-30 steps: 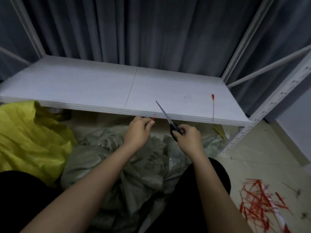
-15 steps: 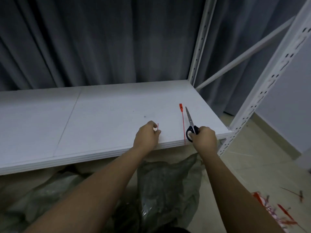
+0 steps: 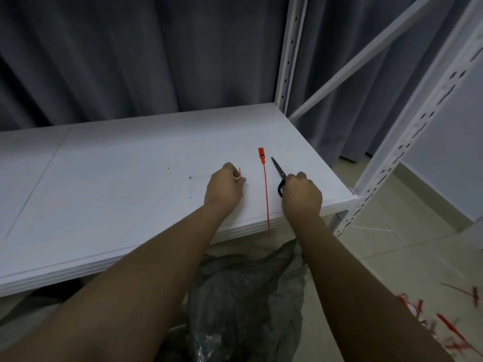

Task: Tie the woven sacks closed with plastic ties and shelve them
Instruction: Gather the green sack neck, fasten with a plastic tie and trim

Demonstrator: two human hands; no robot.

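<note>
Both my hands are over the right end of the white shelf board [image 3: 117, 178]. My left hand [image 3: 224, 189] pinches a short red tie offcut [image 3: 240, 175]. My right hand [image 3: 302, 197] grips the black handle of a pair of scissors [image 3: 278, 168], whose blades point away along the board. Between the two hands a whole red plastic tie [image 3: 265, 189] lies on the board, its tail hanging over the front edge. Below the shelf, a grey-green woven sack [image 3: 243, 296] sits on the floor between my forearms.
White perforated uprights [image 3: 407, 142] and a diagonal brace [image 3: 366, 56] frame the shelf's right end. Grey curtains [image 3: 130, 56] hang behind. Several red ties [image 3: 449, 330] lie scattered on the tiled floor at the lower right.
Both hands have come up from the sack to the shelf board and moved further onto it. The scissors now lie low along the board. My view swung right and the yellow sack left the frame.
</note>
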